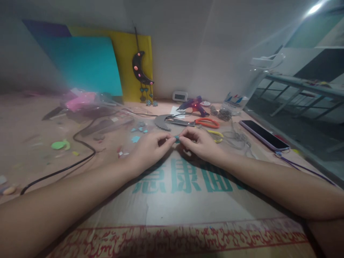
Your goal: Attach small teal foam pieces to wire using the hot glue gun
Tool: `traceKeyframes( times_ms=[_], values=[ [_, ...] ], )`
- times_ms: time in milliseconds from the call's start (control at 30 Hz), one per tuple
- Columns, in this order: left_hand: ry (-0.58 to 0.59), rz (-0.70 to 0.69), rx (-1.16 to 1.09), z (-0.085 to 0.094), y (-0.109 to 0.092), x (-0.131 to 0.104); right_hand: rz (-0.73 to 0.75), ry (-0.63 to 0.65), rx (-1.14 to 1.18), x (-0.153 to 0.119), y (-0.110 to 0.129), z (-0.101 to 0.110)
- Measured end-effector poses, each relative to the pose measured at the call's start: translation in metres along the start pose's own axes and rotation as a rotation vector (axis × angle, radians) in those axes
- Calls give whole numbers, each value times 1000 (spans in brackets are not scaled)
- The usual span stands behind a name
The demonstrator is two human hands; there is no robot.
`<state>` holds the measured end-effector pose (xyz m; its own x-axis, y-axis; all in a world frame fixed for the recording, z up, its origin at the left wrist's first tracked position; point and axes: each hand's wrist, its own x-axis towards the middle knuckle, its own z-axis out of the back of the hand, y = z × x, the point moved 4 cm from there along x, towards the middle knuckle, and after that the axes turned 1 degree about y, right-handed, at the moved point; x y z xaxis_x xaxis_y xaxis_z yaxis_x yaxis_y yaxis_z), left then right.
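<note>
My left hand (154, 146) and my right hand (197, 142) meet over the middle of the printed cardboard (172, 208). Between their fingertips is a small teal piece (176, 139), pinched from both sides; its exact kind is too small to make out. Left of my left hand lie light-blue cut pieces (135, 139). Just beyond the hands rest scissors with orange handles (206, 123) and a grey crescent-shaped piece (162, 122). Yellow scissor-like handles (215, 136) show partly behind my right hand.
A glue gun (195, 105) with a red light stands near the wall. A phone (264, 135) lies at right, and a black cable (80, 161) winds across the left. A dark moon ornament (138, 68) hangs before a yellow sheet (146, 46). Grey cord (236, 138) lies right of the hands.
</note>
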<state>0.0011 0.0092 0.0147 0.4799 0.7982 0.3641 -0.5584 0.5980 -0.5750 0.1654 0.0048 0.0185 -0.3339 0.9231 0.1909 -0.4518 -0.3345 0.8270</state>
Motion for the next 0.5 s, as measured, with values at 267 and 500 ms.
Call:
traceKeyframes(
  times_ms=[267,500],
  values=[
    [-1,-15,-15,1,-1,0,57,54,39,0,-3,0],
    [11,-1,-16,0,-1,-1,37,24,24,2,-4,-1]
  ],
)
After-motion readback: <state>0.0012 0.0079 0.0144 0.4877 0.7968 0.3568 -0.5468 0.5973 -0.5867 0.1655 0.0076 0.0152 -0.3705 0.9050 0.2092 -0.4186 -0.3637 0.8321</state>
